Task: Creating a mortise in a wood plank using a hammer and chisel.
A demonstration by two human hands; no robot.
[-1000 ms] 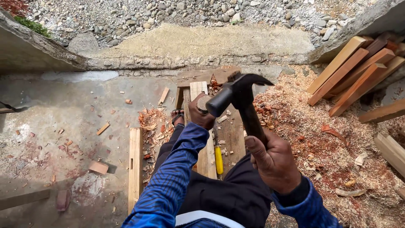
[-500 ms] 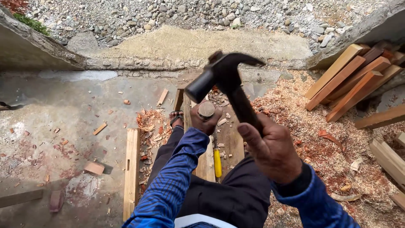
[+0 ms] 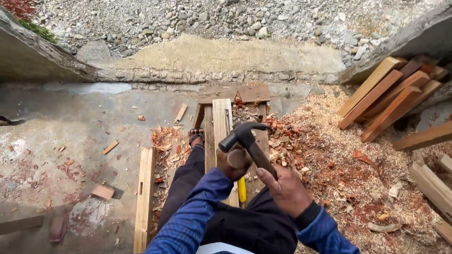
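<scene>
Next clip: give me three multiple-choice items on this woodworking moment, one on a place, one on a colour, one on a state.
1. Where is the stack of planks?
A. upper right, on the sawdust
B. lower left, on the concrete
C. under the person's leg

2. What colour is the tool handle lying below the left hand?
A. red
B. yellow
C. green

3. How is the hammer held?
A. lying loose on the board
B. in both hands
C. in the right hand, head down by the left hand

Answers: 1 A, the planks lean at the right edge; 2 B, it shows bright yellow; 3 C, only the right hand's grip wraps the handle.
</scene>
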